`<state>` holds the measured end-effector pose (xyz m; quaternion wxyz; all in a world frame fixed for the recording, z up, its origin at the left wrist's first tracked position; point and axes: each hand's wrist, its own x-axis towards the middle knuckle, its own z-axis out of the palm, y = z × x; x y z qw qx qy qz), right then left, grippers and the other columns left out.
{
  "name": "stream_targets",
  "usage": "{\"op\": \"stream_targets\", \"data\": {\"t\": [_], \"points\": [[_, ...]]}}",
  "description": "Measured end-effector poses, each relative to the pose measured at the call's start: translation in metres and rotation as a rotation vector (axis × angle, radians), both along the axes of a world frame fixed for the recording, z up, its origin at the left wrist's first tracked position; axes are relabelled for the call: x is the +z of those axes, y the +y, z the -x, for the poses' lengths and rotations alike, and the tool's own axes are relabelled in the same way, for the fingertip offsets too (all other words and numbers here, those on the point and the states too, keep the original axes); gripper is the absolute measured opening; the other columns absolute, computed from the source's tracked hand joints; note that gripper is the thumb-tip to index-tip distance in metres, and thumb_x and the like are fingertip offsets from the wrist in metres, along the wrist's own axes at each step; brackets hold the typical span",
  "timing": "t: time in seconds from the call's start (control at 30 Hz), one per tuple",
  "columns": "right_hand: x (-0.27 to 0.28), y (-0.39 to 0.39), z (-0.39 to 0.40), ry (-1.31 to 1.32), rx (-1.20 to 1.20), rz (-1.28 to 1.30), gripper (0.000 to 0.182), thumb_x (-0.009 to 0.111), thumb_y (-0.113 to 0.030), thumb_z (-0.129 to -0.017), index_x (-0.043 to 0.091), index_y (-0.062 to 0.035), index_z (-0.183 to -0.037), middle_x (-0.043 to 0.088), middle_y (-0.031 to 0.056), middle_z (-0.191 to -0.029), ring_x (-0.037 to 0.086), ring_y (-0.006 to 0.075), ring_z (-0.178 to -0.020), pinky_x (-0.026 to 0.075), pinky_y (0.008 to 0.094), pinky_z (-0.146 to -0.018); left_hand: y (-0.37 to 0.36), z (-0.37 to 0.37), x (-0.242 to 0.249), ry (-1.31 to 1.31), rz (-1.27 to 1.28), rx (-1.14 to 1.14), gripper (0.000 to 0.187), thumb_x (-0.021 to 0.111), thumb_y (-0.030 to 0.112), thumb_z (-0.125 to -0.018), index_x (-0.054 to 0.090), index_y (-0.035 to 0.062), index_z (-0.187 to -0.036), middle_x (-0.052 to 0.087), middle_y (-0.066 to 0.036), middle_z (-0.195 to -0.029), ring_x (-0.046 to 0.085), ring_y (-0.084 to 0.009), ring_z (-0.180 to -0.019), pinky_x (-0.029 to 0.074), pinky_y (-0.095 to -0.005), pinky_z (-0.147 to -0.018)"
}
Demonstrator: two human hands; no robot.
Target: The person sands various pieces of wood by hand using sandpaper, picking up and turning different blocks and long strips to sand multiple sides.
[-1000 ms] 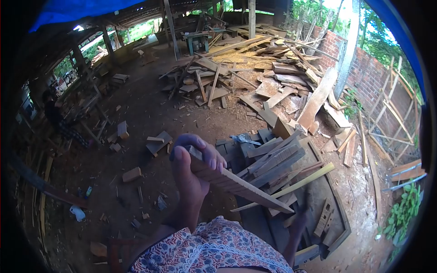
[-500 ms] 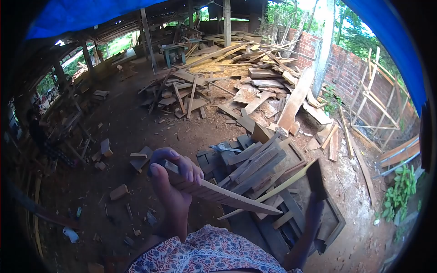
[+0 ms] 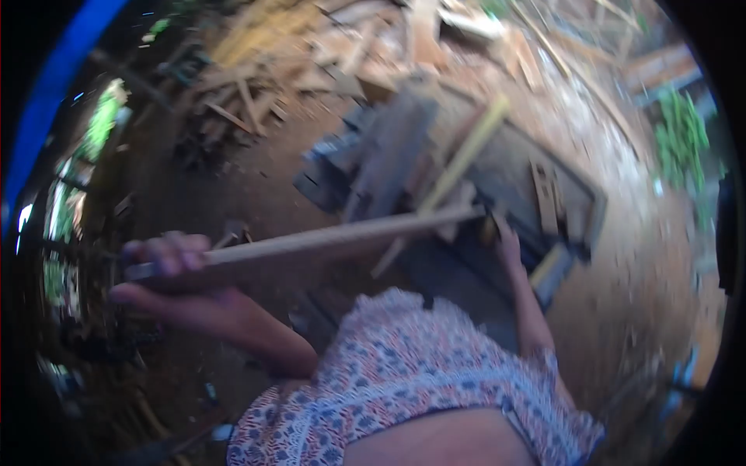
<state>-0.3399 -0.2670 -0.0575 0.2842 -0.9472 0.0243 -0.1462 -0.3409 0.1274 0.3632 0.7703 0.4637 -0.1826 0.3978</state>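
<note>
A long, narrow wooden board spans the space in front of my body, its right end slightly higher than its left. My left hand is closed around the board's left end, thumb below and fingers over the top. At the other end, my right hand is closed beside the tip, with a small dark thing at its fingers. Blur hides what that dark thing is and whether it touches the board. Beneath lies a stack of dark wooden pieces, with a yellowish strip slanting across it.
A framed wooden panel lies under the stack on the right. Scrap wood is heaped further off, with larger offcuts behind. A green plant grows at the right edge. Bare dirt ground surrounds the stack.
My view has turned and tilted downward. My left hand has swung the board out to the left, and it lies flatter. My right hand has come in to the board's right end.
</note>
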Motion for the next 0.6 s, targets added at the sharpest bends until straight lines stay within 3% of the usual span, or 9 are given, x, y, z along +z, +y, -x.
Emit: {"op": "stream_targets", "data": {"t": [0.03,0.07,0.1,0.23,0.33,0.47,0.53,0.57,0.6], "points": [[0.031,0.011,0.005,0.132,-0.128,-0.099,0.038,0.044,-0.003,-0.083,0.055,-0.0056,-0.119,0.060,0.0163,-0.113,0.057,0.0323,-0.103,0.042,0.0412,-0.091,0.004,0.000,-0.006,0.066,0.003,-0.048,0.052,0.039,0.054,-0.092,0.050,0.0038,-0.104,0.047,-0.001,-0.066,0.045,-0.0111,-0.055,0.042,-0.0259,-0.053],[0.039,0.018,0.001,-0.007,-0.074,-0.287,0.040,0.047,-0.003,-0.082,0.054,-0.0054,-0.121,0.058,0.0169,-0.116,0.055,0.0326,-0.107,0.042,0.0414,-0.092,0.011,0.000,-0.009,-0.004,-0.051,-0.160,0.050,0.038,0.050,-0.094,0.050,0.0016,-0.102,0.048,-0.002,-0.069,0.046,-0.0125,-0.060,0.043,-0.0273,-0.059],[0.074,0.041,-0.002,-0.146,-0.004,-0.301,0.043,0.052,-0.002,-0.080,0.053,-0.0053,-0.123,0.058,0.0172,-0.116,0.054,0.0333,-0.108,0.042,0.0408,-0.093,0.013,0.001,-0.009,-0.079,-0.109,-0.262,0.049,0.038,0.046,-0.095,0.050,-0.0007,-0.101,0.049,-0.004,-0.073,0.047,-0.0139,-0.066,0.043,-0.0287,-0.064],[0.161,0.134,0.013,-0.377,0.326,-0.169,0.050,0.056,0.004,-0.078,0.051,-0.0093,-0.125,0.050,0.0146,-0.129,0.047,0.0334,-0.120,0.032,0.0422,-0.104,0.016,0.005,-0.011,-0.087,-0.085,-0.263,0.048,0.043,0.045,-0.094,0.050,-0.0011,-0.104,0.048,-0.003,-0.073,0.047,-0.0142,-0.066,0.041,-0.0289,-0.064],[0.130,0.130,0.001,-0.384,0.272,-0.231,0.055,0.061,0.001,-0.074,0.050,-0.0130,-0.127,0.046,0.0103,-0.135,0.041,0.0275,-0.128,0.029,0.0453,-0.107,0.022,0.000,-0.011,-0.071,-0.054,-0.268,0.048,0.044,0.045,-0.094,0.050,-0.0017,-0.104,0.048,-0.003,-0.072,0.046,-0.0146,-0.064,0.041,-0.0296,-0.062],[0.005,0.066,-0.020,-0.141,-0.053,-0.033,0.050,0.044,0.001,-0.080,0.049,-0.0137,-0.128,0.053,0.0088,-0.125,0.051,0.0266,-0.114,0.040,0.0416,-0.088,0.032,-0.005,-0.017,-0.084,-0.047,-0.289,0.052,0.046,0.048,-0.092,0.051,-0.0016,-0.104,0.048,-0.003,-0.072,0.046,-0.0143,-0.062,0.040,-0.0290,-0.062],[-0.001,0.040,-0.012,0.270,-0.129,0.117,0.052,0.043,-0.002,-0.082,0.044,-0.0183,-0.132,0.051,0.0060,-0.129,0.050,0.0259,-0.116,0.037,0.0496,-0.092,0.030,-0.008,-0.017,0.031,-0.165,-0.036,0.054,0.049,0.052,-0.089,0.053,-0.0002,-0.103,0.048,-0.003,-0.073,0.046,-0.0142,-0.062,0.042,-0.0301,-0.062],[-0.005,0.033,-0.011,0.303,-0.112,0.117,0.050,0.042,-0.005,-0.086,0.042,-0.0193,-0.133,0.050,0.0061,-0.131,0.047,0.0269,-0.120,0.033,0.0534,-0.097,-0.005,-0.013,-0.009,0.200,-0.008,0.432,0.057,0.050,0.057,-0.086,0.054,0.0027,-0.104,0.046,-0.001,-0.073,0.045,-0.0133,-0.062,0.043,-0.0303,-0.061],[0.005,0.036,-0.009,0.339,-0.108,0.081,0.049,0.041,-0.006,-0.087,0.042,-0.0198,-0.134,0.049,0.0072,-0.131,0.045,0.0287,-0.123,0.030,0.0536,-0.101,0.003,-0.013,-0.008,0.186,-0.003,0.465,0.057,0.050,0.057,-0.086,0.054,0.0027,-0.104,0.046,-0.001,-0.073,0.045,-0.0133,-0.062,0.043,-0.0303,-0.061]]}}
